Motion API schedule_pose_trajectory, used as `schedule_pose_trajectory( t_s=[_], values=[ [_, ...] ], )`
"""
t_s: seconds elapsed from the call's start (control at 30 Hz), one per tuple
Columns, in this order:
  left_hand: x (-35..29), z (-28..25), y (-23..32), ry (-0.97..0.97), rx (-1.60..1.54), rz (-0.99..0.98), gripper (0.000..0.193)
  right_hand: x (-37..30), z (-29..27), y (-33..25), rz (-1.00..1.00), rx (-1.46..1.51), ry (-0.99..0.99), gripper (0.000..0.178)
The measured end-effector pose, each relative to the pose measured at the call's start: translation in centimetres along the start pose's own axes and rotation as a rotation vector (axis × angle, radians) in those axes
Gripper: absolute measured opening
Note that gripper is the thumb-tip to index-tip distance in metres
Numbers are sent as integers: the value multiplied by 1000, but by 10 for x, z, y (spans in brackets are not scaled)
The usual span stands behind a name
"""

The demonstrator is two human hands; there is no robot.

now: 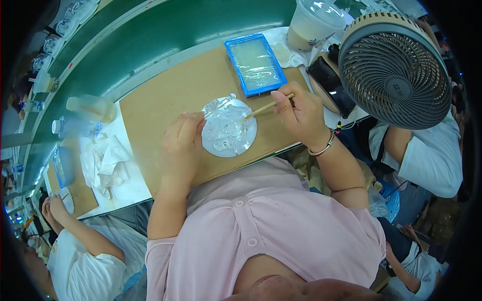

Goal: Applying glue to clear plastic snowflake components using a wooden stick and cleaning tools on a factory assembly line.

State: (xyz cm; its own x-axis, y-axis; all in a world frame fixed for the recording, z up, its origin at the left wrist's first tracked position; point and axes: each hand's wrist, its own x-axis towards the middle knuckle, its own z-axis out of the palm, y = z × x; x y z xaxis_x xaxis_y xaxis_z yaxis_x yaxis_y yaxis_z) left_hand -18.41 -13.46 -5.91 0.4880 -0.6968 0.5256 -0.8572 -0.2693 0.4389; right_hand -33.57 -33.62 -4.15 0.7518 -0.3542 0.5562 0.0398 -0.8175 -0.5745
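A round white plate (245,145) lies on a brown cardboard sheet (160,90), heaped with small clear, shiny pieces (228,125). My right hand (301,113) grips a slim wooden stick (266,107) between thumb and fingers; its tip reaches the pieces at the plate's upper right. At the left rim, my left hand (182,143) has its fingers bent and pressed together at the plate's edge. Whatever those fingertips hold, if anything, is hidden. Just beyond the plate sits a blue-rimmed rectangular tray (255,64) with a pale, translucent filling.
A grey fan (396,75) stands at the right, beside a black glossy case (331,85) and a lidded plastic cup (311,25). Bottles (75,127) and crumpled white tissue (104,160) lie at the left. Co-workers sit on both sides; one's hands (56,209) show at far left.
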Motion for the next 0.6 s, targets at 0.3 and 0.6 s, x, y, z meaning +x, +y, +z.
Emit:
schedule_pose_trajectory(
  t_s=[0.3,0.6],
  values=[
    [1,1,1,23,-3,-18,12,-23,-1,8,29,101,85,13],
    [1,3,3,36,-14,-14,12,-44,-10,8,-119,54,42,9]
  ],
)
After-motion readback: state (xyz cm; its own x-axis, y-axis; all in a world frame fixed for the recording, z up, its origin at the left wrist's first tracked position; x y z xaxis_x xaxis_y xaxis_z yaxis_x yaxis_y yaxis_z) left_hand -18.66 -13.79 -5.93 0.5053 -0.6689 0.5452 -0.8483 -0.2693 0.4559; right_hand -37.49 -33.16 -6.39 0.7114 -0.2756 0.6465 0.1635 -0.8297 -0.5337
